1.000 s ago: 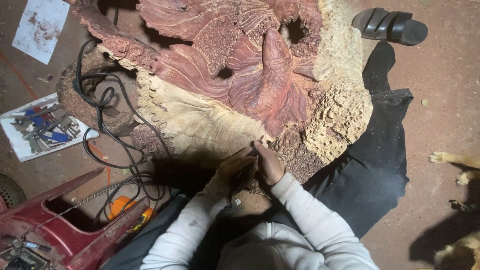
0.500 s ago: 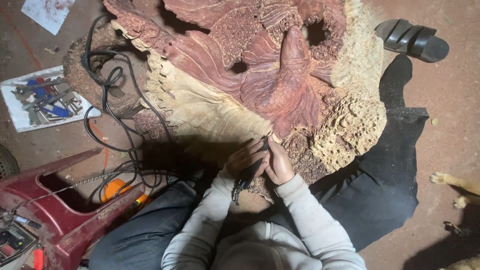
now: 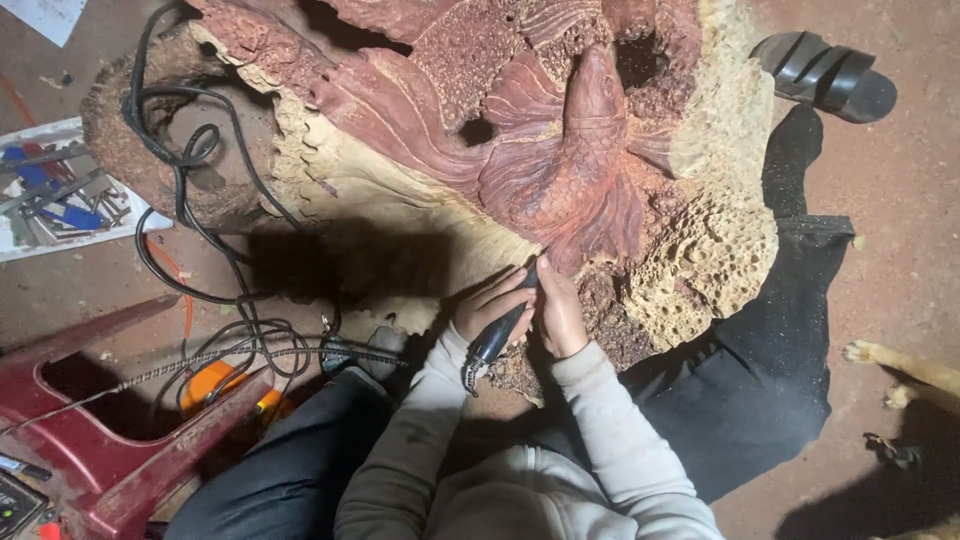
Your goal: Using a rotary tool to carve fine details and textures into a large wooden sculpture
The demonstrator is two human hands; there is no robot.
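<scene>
Handpiece [image 3: 497, 335] of the rotary carving tool is lying across the middle of my view, its long axis running from about seven o'clock, where the coiled flexible shaft [image 3: 250, 355] is entering it, up to about one o'clock, where the tip is meeting the lower edge of the red carved fish [image 3: 575, 165] in the big wood carving [image 3: 700, 240]. I am seeing the left hand [image 3: 490, 305] wrapping its fingers closed around the dark barrel, pen-fashion, so it is the hand doing the gripping. My right hand [image 3: 558, 315] is sitting just beside it at three o'clock, fingers curled and pressing against the tool's front end and the wood; whether it is truly clasping the tool I cannot tell. Both hands are touching each other, with the carving lying at twelve o'clock from them
</scene>
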